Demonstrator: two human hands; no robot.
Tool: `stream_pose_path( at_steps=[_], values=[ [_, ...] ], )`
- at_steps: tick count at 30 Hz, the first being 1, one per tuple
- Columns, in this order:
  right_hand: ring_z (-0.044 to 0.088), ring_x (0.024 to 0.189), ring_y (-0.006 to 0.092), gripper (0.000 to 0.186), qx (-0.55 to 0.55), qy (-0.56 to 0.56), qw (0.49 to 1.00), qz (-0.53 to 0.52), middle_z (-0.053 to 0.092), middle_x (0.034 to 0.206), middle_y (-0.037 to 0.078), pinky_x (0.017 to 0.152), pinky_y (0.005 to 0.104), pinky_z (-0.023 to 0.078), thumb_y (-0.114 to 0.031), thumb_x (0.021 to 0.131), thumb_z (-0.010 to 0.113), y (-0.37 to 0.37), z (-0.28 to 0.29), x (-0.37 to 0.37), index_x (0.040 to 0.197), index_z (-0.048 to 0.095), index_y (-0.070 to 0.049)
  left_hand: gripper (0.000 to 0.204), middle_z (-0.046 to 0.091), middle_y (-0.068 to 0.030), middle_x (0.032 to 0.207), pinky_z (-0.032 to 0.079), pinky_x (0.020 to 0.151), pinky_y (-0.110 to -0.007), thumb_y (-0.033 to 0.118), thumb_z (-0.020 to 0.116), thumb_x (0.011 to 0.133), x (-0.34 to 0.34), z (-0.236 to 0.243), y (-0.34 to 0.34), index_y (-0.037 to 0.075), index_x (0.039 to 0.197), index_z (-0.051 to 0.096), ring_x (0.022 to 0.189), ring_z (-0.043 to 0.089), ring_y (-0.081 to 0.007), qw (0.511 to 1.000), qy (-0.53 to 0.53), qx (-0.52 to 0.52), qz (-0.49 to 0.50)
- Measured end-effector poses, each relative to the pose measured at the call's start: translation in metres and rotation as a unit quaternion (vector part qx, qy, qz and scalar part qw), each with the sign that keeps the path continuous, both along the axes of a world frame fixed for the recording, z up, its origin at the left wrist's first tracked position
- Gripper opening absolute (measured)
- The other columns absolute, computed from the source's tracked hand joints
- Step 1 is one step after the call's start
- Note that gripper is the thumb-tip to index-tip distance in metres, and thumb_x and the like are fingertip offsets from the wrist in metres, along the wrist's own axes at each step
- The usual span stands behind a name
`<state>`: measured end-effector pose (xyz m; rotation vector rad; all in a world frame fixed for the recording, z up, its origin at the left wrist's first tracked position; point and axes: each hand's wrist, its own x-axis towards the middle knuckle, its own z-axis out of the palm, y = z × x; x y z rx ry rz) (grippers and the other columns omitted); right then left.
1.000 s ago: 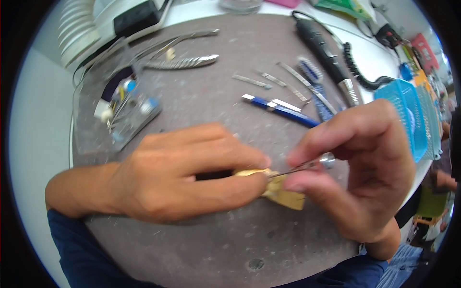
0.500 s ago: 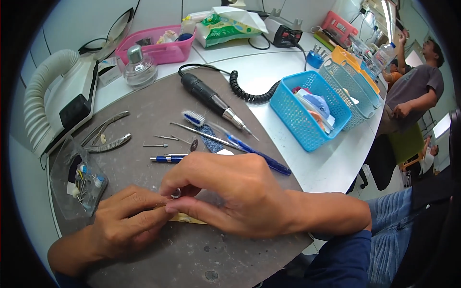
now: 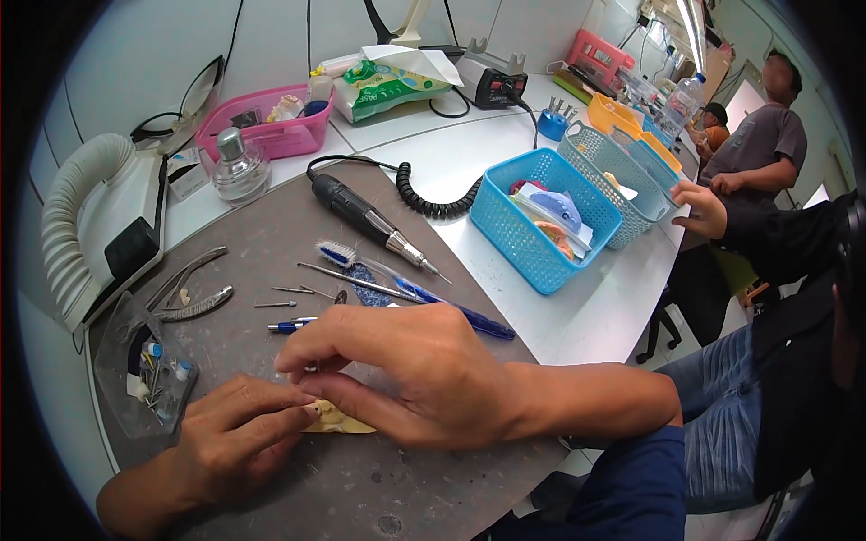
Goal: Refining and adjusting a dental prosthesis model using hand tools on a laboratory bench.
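My left hand (image 3: 236,431) lies low on the grey work mat (image 3: 433,491), fingers bent and pressed on a small yellow plaster-like piece (image 3: 341,420). Above it, my right hand (image 3: 419,365) is in a pinch, thumb and index finger just over the left fingertips. A tiny glint shows between them, but the thing itself is mostly hidden. Beyond the right hand lie a blue mechanical pencil (image 3: 287,326), small rotary bits (image 3: 275,304), a blue-handled toothbrush (image 3: 338,253), a thin metal instrument (image 3: 352,281) and a black rotary handpiece (image 3: 361,215).
At left are pliers (image 3: 194,307), a clear case of bits (image 3: 158,410) and a white hose unit (image 3: 68,216). Behind stand a glass bottle (image 3: 240,171), pink basket (image 3: 271,142) and wipes pack (image 3: 392,86). Blue basket (image 3: 519,248) sits right; a dark-sleeved person's hand (image 3: 699,209) is near another basket.
My view has shifted slightly. The right fingertips have lifted a little off the left hand, and the silvery thing in their pinch shows less. A dark-sleeved person's hand has appeared at right.
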<state>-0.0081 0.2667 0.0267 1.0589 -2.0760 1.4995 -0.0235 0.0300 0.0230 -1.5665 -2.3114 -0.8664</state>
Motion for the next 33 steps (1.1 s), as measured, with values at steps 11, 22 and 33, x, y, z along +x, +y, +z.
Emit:
stream_pose_path(
  at_steps=[11, 22, 33],
  values=[
    [0.07, 0.091, 0.022, 0.024, 0.031, -0.088, 0.996, 0.003, 0.066, 0.107, 0.019, 0.083, 0.034, 0.062, 0.005, 0.095, 0.063, 0.011, 0.017, -0.004, 0.118, 0.055, 0.007, 0.035, 0.073, -0.0143, 0.105, 0.058, 0.072, -0.034, -0.01, 0.075, 0.069, -0.009, -0.004, -0.003, 0.001, 0.102, 0.072, 0.085, 0.072, -0.0273, 0.996, -0.072, 0.048, 0.002],
    [0.07, 0.09, 0.0227, 0.024, 0.047, -0.141, 0.989, 0.016, 0.06, 0.104, 0.017, 0.081, 0.0375, 0.064, 0.002, 0.094, 0.065, 0.002, 0.006, 0.0, 0.114, 0.052, 0.006, 0.033, 0.072, -0.0145, 0.105, 0.057, 0.068, -0.033, -0.008, 0.078, 0.071, -0.009, -0.012, -0.008, -0.002, 0.103, 0.072, 0.083, 0.07, -0.0256, 0.993, -0.091, 0.074, -0.021],
    [0.07, 0.089, 0.0224, 0.024, 0.06, -0.141, 0.988, 0.012, 0.06, 0.1, 0.017, 0.081, 0.0365, 0.063, 0.004, 0.093, 0.066, 0.003, 0.01, 0.001, 0.112, 0.053, 0.006, 0.032, 0.072, -0.0154, 0.106, 0.057, 0.068, -0.033, -0.006, 0.079, 0.071, -0.01, -0.013, -0.007, -0.002, 0.102, 0.073, 0.084, 0.07, -0.0256, 0.993, -0.094, 0.074, -0.021]
  ],
)
